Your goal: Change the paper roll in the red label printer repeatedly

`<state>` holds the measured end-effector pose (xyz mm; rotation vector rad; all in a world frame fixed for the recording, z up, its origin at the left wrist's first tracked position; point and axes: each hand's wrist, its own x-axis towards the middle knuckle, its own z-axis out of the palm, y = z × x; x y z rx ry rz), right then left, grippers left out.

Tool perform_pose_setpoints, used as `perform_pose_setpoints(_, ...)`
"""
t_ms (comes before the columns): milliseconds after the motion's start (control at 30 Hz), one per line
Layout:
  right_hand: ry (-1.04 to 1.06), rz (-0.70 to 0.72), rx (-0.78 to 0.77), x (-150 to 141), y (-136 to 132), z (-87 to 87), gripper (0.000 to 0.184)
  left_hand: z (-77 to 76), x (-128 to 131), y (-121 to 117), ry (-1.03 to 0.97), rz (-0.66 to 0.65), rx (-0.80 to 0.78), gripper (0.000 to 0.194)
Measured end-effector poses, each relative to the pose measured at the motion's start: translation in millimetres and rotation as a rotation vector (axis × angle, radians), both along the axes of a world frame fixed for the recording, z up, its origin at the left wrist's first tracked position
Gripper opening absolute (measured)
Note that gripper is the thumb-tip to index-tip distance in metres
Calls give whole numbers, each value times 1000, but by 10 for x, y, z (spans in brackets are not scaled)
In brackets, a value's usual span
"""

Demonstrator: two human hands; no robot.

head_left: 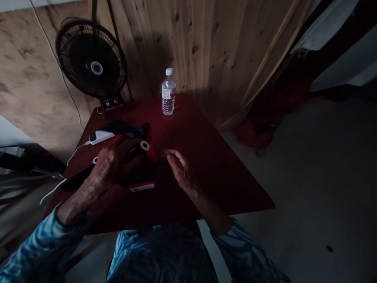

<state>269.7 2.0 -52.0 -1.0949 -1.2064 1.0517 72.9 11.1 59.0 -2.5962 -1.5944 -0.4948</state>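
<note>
A black and red box-like device (153, 151) lies on the dark red table, with a pale label along its front edge. On its upper part a white ring (144, 145) stands out. My left hand (110, 161) rests over the left side of the device, its fingers bent and mostly lost in shadow. Just right of the device is my right hand (179, 169), apart from it, with thumb and fingers drawn together. Whatever the right fingertips may hold is too dark to make out. A dark cloth-like or strap-like shape (78, 179) lies below my left wrist.
Behind the device, a white block (101, 136) with a cable sits on the table (212, 173). A clear plastic bottle (168, 96) stands upright near the back edge. A black fan (94, 63) stands at the back left, against the wooden wall (188, 47).
</note>
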Motion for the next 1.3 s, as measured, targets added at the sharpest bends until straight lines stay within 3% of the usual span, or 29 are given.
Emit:
perform_pose_setpoints(200,62,26,74,-137,-251,248,36,-169,175,-153,-113,-112,86,34)
perform_pose_setpoints(400,112,-47,6,-108,-351,279,35,-350,332,-266,-97,-202,61,39)
perform_pose_setpoints(500,90,-46,-5,-20,-345,256,32,-337,264,-298,-154,-251,1,45)
perform_pose_setpoints(633,0,-100,-6,268,-170,202,38,-267,-97,-345,-269,-80,-22,40)
perform_pose_setpoints(767,-264,-298,52,740,219,32,38,-264,-695,-391,-317,202,25,29)
perform_pose_setpoints(867,-480,-405,54,1021,515,-212,38,-257,-1173,-426,-327,469,27,23)
perform_pose_setpoints(933,-529,-419,15,1118,645,-409,41,-235,-1455,-428,-320,562,4,23)
perform_pose_setpoints(1033,-552,-414,7,1161,718,-668,51,-212,-1744,-364,-259,592,-36,21)
perform_pose_setpoints(1100,-544,-395,26,1156,717,-770,56,-226,-1796,-281,-222,559,-127,23)
perform_pose_setpoints(1200,-520,-356,17,1138,710,-813,59,-290,-1647,-141,-142,476,-287,33)
perform_pose_setpoints(1300,-503,-337,-17,1139,712,-799,59,-377,-1378,-11,33,357,-300,45)
